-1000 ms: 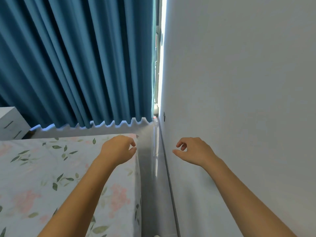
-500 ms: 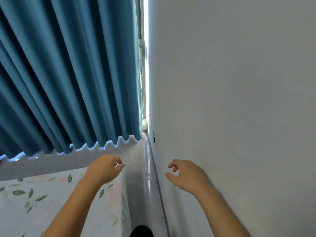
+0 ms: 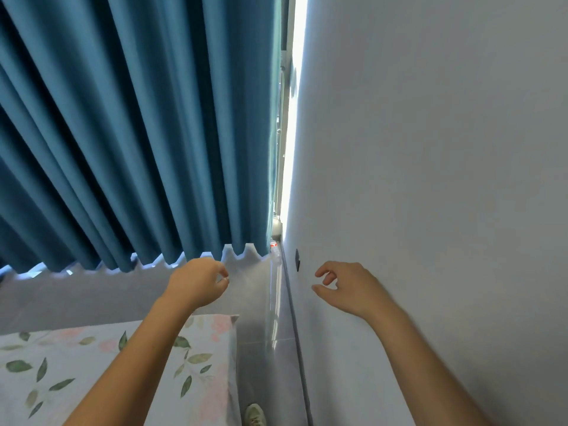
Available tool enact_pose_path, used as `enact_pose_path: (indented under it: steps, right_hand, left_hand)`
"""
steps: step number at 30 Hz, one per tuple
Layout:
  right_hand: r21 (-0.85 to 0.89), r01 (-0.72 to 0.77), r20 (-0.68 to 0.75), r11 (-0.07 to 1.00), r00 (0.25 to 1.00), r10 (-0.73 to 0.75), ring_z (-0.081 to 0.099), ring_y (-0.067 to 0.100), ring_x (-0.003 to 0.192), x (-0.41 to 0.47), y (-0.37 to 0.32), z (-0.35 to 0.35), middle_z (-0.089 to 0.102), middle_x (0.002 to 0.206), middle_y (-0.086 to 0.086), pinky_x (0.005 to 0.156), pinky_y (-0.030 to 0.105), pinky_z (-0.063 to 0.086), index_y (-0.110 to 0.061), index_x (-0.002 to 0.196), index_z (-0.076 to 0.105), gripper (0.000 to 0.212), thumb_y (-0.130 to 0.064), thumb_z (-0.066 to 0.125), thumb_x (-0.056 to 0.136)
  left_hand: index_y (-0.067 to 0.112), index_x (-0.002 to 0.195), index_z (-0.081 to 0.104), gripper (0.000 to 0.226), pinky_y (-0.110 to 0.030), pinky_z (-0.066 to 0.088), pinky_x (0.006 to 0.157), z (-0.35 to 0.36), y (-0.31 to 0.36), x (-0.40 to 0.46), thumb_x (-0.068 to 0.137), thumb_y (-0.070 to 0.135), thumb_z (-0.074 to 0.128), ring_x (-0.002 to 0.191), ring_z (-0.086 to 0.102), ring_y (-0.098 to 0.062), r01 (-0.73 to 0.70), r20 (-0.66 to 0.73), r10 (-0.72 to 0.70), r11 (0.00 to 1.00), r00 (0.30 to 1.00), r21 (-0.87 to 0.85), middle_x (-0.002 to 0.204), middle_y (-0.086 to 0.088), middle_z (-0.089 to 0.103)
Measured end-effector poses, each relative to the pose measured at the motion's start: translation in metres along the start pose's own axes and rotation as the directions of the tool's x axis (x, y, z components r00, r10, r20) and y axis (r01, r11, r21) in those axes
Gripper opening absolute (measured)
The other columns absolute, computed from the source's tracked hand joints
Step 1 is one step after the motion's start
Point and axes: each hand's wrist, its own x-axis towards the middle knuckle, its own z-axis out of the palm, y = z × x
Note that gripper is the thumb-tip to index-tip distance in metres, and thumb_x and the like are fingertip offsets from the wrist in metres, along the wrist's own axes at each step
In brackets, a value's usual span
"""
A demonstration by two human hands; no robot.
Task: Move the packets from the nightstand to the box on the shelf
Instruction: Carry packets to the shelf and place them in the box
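No packets, nightstand, box or shelf are in the head view. My left hand [image 3: 196, 284] hovers above the floor just past the bed's corner, its fingers loosely curled with nothing visible in them. My right hand [image 3: 347, 287] hangs in front of the white wall, thumb and fingers loosely bent and holding nothing. The two hands are level with each other and well apart.
A blue curtain [image 3: 138, 133] fills the left and centre. A white wall [image 3: 430, 149] runs along the right. The bed with a floral sheet [image 3: 76, 364] is at the lower left, with a narrow strip of grey floor [image 3: 264, 318] beside it. A red-capped bottle [image 3: 275, 250] lies in the corner.
The view has swung right and moved forward: the white nightstand at the left edge has left the frame and less of the bed shows. Both hands keep the same loose pose.
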Motion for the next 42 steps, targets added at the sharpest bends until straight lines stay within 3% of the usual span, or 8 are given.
enact_pose_path:
  steps: [3,6,9,13,17,27,34,42]
  right_hand:
    - [-0.024,0.051,-0.001,0.998,0.999,-0.051,0.061,0.011,0.096,0.087,-0.029,-0.004,0.065,0.100,-0.014,0.088,0.032,0.052,-0.034,0.111,0.064,0.028,-0.046,0.063,0.086]
    - [-0.048,0.079,0.029,0.996,0.997,-0.078,0.060,0.010,0.092,0.167,-0.055,-0.009,0.065,0.101,-0.014,0.086,0.029,0.051,-0.034,0.111,0.063,0.029,-0.047,0.063,0.085]
    - [-0.071,0.090,0.056,0.993,0.995,-0.086,0.060,0.011,0.086,0.238,-0.075,-0.014,0.065,0.106,-0.012,0.082,0.027,0.051,-0.033,0.115,0.062,0.032,-0.049,0.062,0.086]
    - [-0.106,0.113,0.093,0.988,0.990,-0.103,0.060,0.012,0.089,0.318,-0.092,-0.017,0.067,0.111,-0.008,0.086,0.028,0.050,-0.030,0.117,0.061,0.036,-0.050,0.062,0.087]
    - [-0.155,0.126,0.126,0.980,0.986,-0.107,0.063,0.014,0.094,0.395,-0.106,-0.014,0.069,0.108,-0.009,0.087,0.029,0.050,-0.032,0.114,0.061,0.034,-0.050,0.063,0.085]
    - [-0.204,0.273,0.223,0.940,0.948,-0.227,0.063,0.016,0.101,0.628,-0.143,-0.005,0.070,0.098,-0.012,0.086,0.031,0.051,-0.031,0.117,0.059,0.035,-0.051,0.058,0.088]
    - [-0.268,0.416,0.331,0.869,0.887,-0.323,0.060,0.019,0.109,0.779,-0.211,-0.010,0.069,0.107,-0.010,0.092,0.035,0.049,-0.032,0.120,0.058,0.037,-0.050,0.057,0.087]
    - [-0.224,0.675,0.511,0.703,0.695,-0.505,0.061,0.019,0.108,0.857,-0.339,0.064,0.069,0.110,-0.009,0.090,0.035,0.050,-0.030,0.119,0.060,0.031,-0.040,0.058,0.090]
  left_hand:
    - [0.029,0.111,0.068,0.027,-0.036,0.043,0.100,-0.010,-0.039,0.060,0.095,0.034,0.046,0.103,0.059,-0.012,0.043,-0.025,-0.043,0.999,0.999,-0.002,0.092,0.012,0.057]
    - [0.030,0.111,0.068,0.028,-0.034,0.049,0.085,-0.026,-0.075,0.121,0.095,0.034,0.045,0.106,0.058,-0.016,0.104,0.000,-0.104,0.994,0.995,-0.015,0.110,0.005,0.061]
    - [0.032,0.110,0.066,0.027,-0.038,0.041,0.094,-0.039,-0.098,0.178,0.095,0.036,0.044,0.109,0.056,-0.015,0.140,-0.014,-0.140,0.989,0.990,-0.043,0.115,0.007,0.058]
    - [0.032,0.114,0.064,0.027,-0.034,0.036,0.083,-0.048,-0.120,0.239,0.096,0.038,0.043,0.110,0.055,-0.013,0.143,-0.010,-0.144,0.989,0.990,-0.042,0.117,0.009,0.058]
    - [0.032,0.116,0.063,0.028,-0.028,0.039,0.079,-0.046,-0.142,0.295,0.096,0.038,0.044,0.109,0.055,-0.013,0.177,0.010,-0.176,0.983,0.984,-0.057,0.117,0.008,0.059]
    - [0.032,0.129,0.053,0.035,-0.032,0.049,0.085,-0.051,-0.209,0.465,0.096,0.038,0.046,0.112,0.055,-0.014,0.380,0.025,-0.379,0.921,0.925,-0.086,0.120,0.010,0.059]
    - [0.033,0.135,0.046,0.040,-0.037,0.051,0.089,-0.080,-0.260,0.555,0.096,0.042,0.044,0.109,0.056,-0.017,0.517,-0.001,-0.531,0.825,0.847,-0.228,0.115,0.007,0.060]
    - [0.034,0.138,0.043,0.044,-0.038,0.048,0.094,-0.088,-0.353,0.529,0.096,0.045,0.042,0.119,0.054,-0.025,0.752,0.078,-0.758,0.619,0.647,-0.228,0.129,0.002,0.059]
